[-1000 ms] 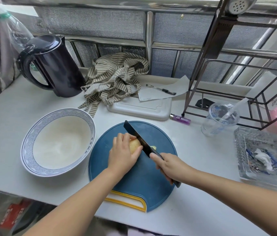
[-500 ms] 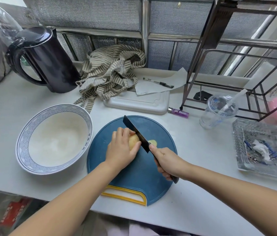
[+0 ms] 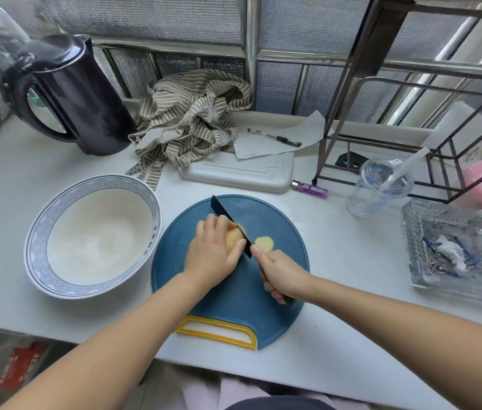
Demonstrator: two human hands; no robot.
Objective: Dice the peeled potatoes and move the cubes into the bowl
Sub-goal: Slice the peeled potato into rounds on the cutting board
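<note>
Right now the potato [image 3: 234, 239] lies near the middle of the blue cutting board [image 3: 233, 309]. Most of it is hidden under the left hand [image 3: 210, 251], whose fingers curl over the top while the thumb presses the near side. Only its right end shows. The right hand [image 3: 281, 275] is wrapped round the handle of the black knife [image 3: 226, 217]. The blade slants across the board, tip far and to the left, heel near and to the right, and it sits against that exposed end, just beside the left thumb.

One pale slice [image 3: 264, 243] lies flat on the board to the right of the blade. By my reckoning the potato's long axis runs left to right, roughly across the blade, so each cut will creep towards the left fingers, which will have to back away.

The bowl [image 3: 37, 238] stands on the table [image 3: 352, 276] left of the board, on the left hand's side, with no cubes in it yet.
</note>
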